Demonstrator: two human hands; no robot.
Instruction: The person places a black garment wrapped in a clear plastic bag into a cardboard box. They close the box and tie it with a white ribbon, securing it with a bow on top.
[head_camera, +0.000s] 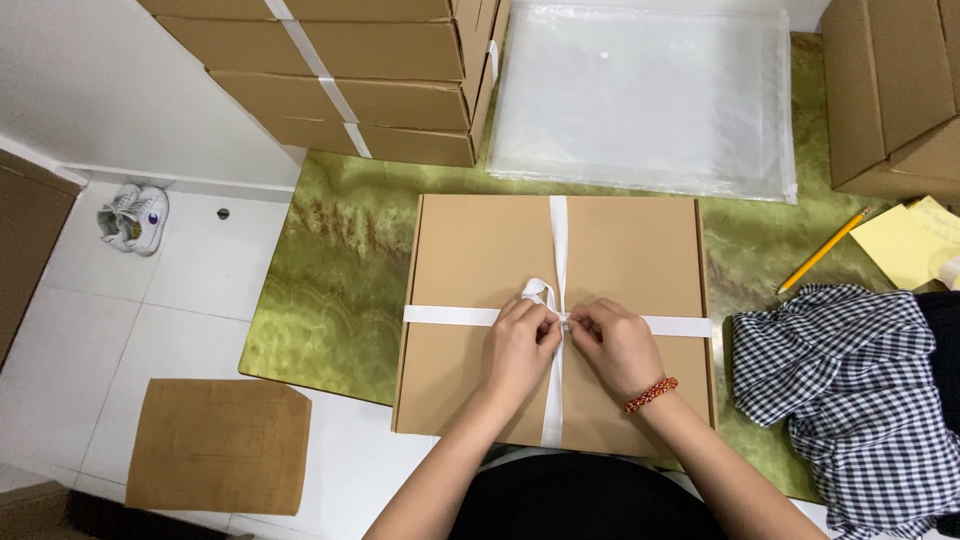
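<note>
flat tan box (480, 260) on green table (340, 290) | left hand (518, 350), right hand (620, 345) pinch white ribbon (557, 240) at centre

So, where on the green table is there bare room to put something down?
Free: the green table left of the box, below the stacked boxes. A thin strip lies between box and plastic bags. Right is crowded: pencil, yellow paper, checked cloth.

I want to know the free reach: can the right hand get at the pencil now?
Probably yes. The pencil lies bare on the green table, off the box, with nothing across the way, but the right hand is busy pinching the ribbon.
</note>
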